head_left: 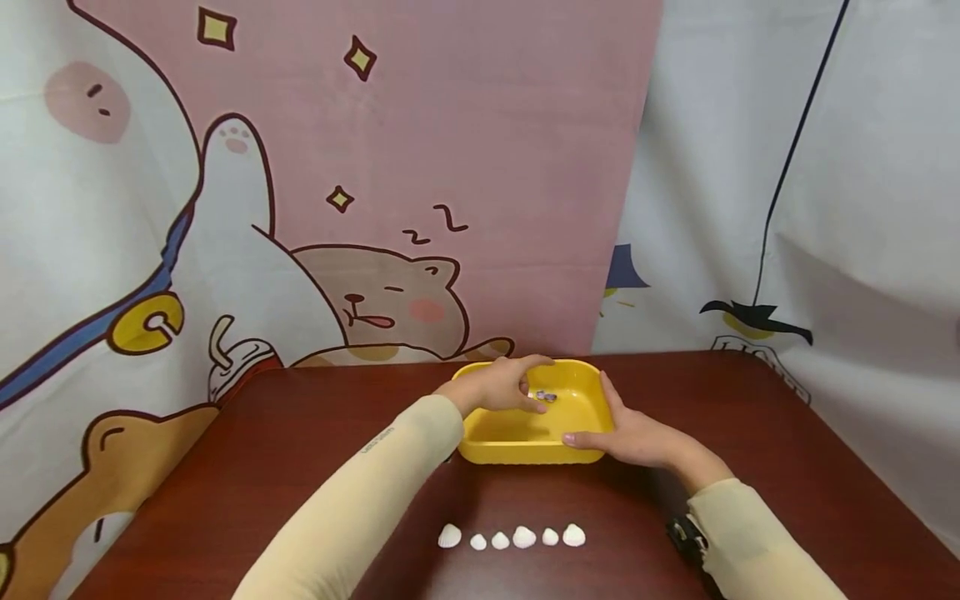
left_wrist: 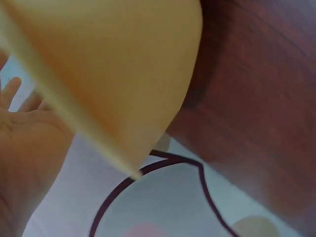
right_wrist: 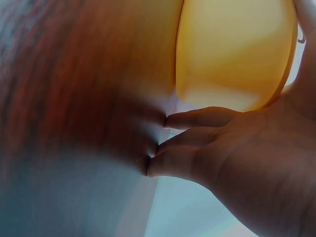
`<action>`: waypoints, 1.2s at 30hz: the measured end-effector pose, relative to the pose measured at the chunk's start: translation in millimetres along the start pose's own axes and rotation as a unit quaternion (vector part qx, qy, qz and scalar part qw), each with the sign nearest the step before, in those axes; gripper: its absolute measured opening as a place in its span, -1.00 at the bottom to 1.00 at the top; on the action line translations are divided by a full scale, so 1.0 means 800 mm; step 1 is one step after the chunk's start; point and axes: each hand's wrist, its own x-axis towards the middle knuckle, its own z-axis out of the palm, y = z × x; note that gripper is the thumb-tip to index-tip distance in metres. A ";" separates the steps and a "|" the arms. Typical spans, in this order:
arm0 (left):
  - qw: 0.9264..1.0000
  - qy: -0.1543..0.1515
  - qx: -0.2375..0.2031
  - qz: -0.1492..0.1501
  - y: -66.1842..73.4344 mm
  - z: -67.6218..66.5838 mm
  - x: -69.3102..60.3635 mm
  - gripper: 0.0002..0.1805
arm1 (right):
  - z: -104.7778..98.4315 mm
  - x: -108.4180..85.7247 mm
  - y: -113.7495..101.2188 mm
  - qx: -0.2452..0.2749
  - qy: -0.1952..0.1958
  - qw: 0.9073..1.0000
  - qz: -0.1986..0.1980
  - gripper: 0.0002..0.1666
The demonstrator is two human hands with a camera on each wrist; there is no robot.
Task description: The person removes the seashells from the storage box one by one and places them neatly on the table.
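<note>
A yellow plastic basin (head_left: 525, 454) stands toward the back of the table. My left hand (head_left: 498, 386) reaches over its left side, with thumb and fingers curved apart above the inside. Close to those fingertips, a few small purplish pieces (head_left: 546, 396) lie on the basin's floor, too small to identify. My right hand (head_left: 637, 435) holds the basin's right end, its thumb over the front rim and its other fingers along the outer wall. In the right wrist view, fingertips (right_wrist: 170, 120) reach down to the tabletop beside the basin wall (right_wrist: 232, 59).
Nearer me on the dark red-brown table (head_left: 300, 467), several white seashells (head_left: 524, 537) lie in a row from left to right. A cloth with cartoon animals (head_left: 405, 300) hangs behind the table. A dark band (head_left: 686, 537) is on my right wrist.
</note>
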 end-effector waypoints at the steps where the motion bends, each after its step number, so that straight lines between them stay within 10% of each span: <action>1: 1.000 0.001 -0.007 -0.008 -0.003 0.003 0.002 -0.18 | 0.001 0.000 0.000 0.000 0.000 1.000 0.002 0.66; 19: 0.996 0.026 0.083 -0.027 -0.021 0.031 0.031 -0.76 | 0.002 -0.001 0.002 0.003 0.002 1.000 0.002 0.68; 36: 0.990 0.048 0.103 -0.088 -0.041 0.032 0.027 -0.89 | 0.002 0.000 0.002 0.010 0.003 1.000 0.008 0.68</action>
